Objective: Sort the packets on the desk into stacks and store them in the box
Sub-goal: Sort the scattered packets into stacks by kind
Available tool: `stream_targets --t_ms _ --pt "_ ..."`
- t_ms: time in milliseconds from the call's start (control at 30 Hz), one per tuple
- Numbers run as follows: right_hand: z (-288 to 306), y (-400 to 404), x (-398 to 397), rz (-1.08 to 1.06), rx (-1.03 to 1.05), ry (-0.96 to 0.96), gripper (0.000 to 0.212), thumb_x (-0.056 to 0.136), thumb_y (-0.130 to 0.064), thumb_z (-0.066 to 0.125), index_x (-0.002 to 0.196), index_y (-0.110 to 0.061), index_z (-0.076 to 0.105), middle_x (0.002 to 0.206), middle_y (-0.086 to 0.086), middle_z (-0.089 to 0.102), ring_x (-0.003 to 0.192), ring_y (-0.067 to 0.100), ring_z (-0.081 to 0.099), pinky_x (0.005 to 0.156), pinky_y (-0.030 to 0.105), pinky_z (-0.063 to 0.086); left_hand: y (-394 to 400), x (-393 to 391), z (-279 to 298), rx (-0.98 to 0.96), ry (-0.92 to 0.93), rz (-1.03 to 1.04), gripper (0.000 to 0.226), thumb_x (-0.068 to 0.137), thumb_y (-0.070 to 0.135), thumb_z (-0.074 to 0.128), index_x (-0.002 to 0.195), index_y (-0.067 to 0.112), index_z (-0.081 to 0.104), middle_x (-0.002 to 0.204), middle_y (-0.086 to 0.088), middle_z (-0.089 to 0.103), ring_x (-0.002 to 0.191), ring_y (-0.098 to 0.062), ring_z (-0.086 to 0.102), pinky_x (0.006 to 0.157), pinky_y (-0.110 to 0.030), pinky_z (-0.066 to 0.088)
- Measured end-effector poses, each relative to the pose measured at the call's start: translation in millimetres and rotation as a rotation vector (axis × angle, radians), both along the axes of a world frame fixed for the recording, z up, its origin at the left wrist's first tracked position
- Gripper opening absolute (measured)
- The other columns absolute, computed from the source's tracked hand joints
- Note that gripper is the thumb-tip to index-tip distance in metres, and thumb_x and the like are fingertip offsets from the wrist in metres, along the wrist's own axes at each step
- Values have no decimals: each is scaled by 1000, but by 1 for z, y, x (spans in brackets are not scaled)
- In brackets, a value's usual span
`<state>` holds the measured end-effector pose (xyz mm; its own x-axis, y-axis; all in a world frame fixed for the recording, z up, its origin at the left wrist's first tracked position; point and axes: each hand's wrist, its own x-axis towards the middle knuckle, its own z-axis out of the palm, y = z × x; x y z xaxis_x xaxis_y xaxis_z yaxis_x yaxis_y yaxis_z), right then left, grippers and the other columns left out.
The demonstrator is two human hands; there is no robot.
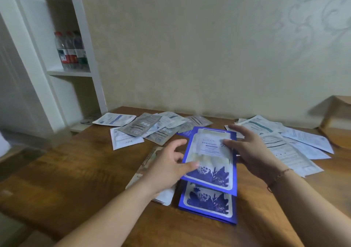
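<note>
A blue-and-white packet (210, 157) is held just above a stack of matching blue packets (208, 203) near the desk's front. My left hand (167, 167) grips its left edge, thumb on top. My right hand (248, 151) touches its right edge with fingers spread. Under my left wrist lies a small pile of beige-and-white packets (146, 169). Grey and white packets (150, 127) lie scattered at the back middle. More white packets (284, 142) spread out at the right. A cardboard box (336, 117) stands at the far right edge.
The wooden desk (76, 180) runs to the wall behind. A white shelf unit (62, 56) at the left holds several water bottles (71, 51).
</note>
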<state>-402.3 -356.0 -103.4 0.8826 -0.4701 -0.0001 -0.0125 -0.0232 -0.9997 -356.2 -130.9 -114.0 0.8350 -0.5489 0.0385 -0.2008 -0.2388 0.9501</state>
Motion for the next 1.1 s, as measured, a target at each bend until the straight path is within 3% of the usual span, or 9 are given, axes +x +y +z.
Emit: stream_targets --t_ms 67,133,233,400,600,733,900,1033,1100 --pt "-10 -5 -1 13 -30 64 48 87 -1 67 131 -16 56 105 18 70 77 27 71 61 43 60 6 -11 -8 233 -251 34 76 70 57 77 136 44 42 96 15 68 89 3 61 92 -27 50" --pt "-23 -8 -3 9 -93 132 44 87 -4 69 127 -19 59 106 15 69 81 28 73 65 46 61 13 -28 -14 397 -410 -4 66 74 59 74 133 44 47 104 24 57 95 11 48 90 -11 40" --pt "-37 -6 -3 -3 -184 197 43 85 -8 73 124 -22 61 102 12 71 78 25 74 60 38 60 19 -40 -24 553 -572 -43 68 76 69 64 135 40 48 129 23 47 120 0 35 107 -23 30" --pt "-38 0 -5 -24 -432 211 43 84 -21 76 123 -24 59 93 -1 72 74 14 71 54 28 54 25 -40 -32 719 -847 -46 71 78 82 42 131 37 52 122 23 48 115 -6 30 106 -28 19" --pt "-37 -4 -10 -103 -1128 347 36 81 -61 62 109 -38 63 124 -8 51 104 14 56 77 32 49 29 -38 -38 733 -940 -80 64 78 80 36 114 33 61 111 17 55 107 -13 40 95 -35 32" --pt "-49 -5 -6 125 -1119 196 75 73 -82 41 130 -35 55 143 -8 44 132 17 38 107 34 34 28 -35 -40 777 -977 -97 64 77 80 37 107 30 66 104 12 64 100 -17 49 91 -40 39" --pt "-65 -4 -4 155 -1154 176 92 63 -97 22 121 -36 59 124 -15 60 113 15 47 98 37 40 28 -34 -32 763 -967 -124 68 81 77 41 113 22 63 114 4 63 109 -20 42 101 -42 22" --pt "-69 -2 -4 119 -1170 126 89 67 -95 22 116 -34 63 114 -17 62 105 16 50 93 38 43 29 -28 -47 808 -1030 -176 59 80 79 36 81 28 66 82 11 65 85 -14 53 78 -35 49" --pt "-64 -3 -4 137 -1201 130 86 67 -95 24 114 -35 63 111 -20 60 105 13 50 92 37 43 29 -24 -51 814 -1106 -199 59 83 78 32 76 29 64 76 12 60 80 -12 51 75 -30 47"
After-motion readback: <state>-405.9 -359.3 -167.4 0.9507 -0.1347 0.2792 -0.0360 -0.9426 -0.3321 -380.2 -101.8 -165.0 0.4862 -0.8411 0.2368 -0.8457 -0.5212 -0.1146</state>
